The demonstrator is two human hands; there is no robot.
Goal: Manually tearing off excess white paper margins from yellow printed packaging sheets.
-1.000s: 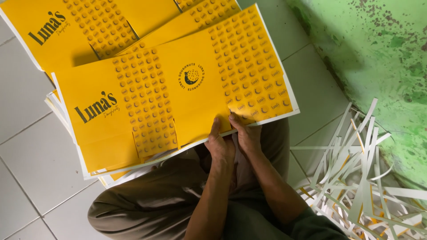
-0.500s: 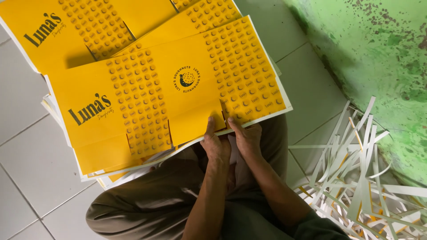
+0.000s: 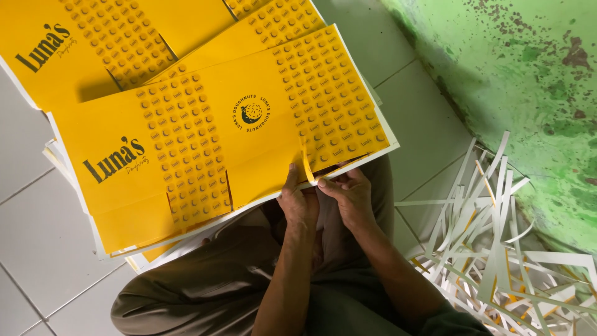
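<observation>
L hand (image 3: 298,202) & R hand (image 3: 349,198) both pinch the near edge of top yellow sheet (image 3: 211,149), a torn strip (image 3: 307,167) lifting between fingertips. Looks mid-strip; next needs a steady pull. Scrap pile (image 3: 497,249) right of fingers.

A floor of pale grey tiles (image 3: 37,249) carries a stack of yellow printed cardboard sheets (image 3: 186,162) fanned across its left and middle, while a loose heap of white paper strips (image 3: 497,249) lies on it at the right, beside the green wall (image 3: 528,81).
</observation>
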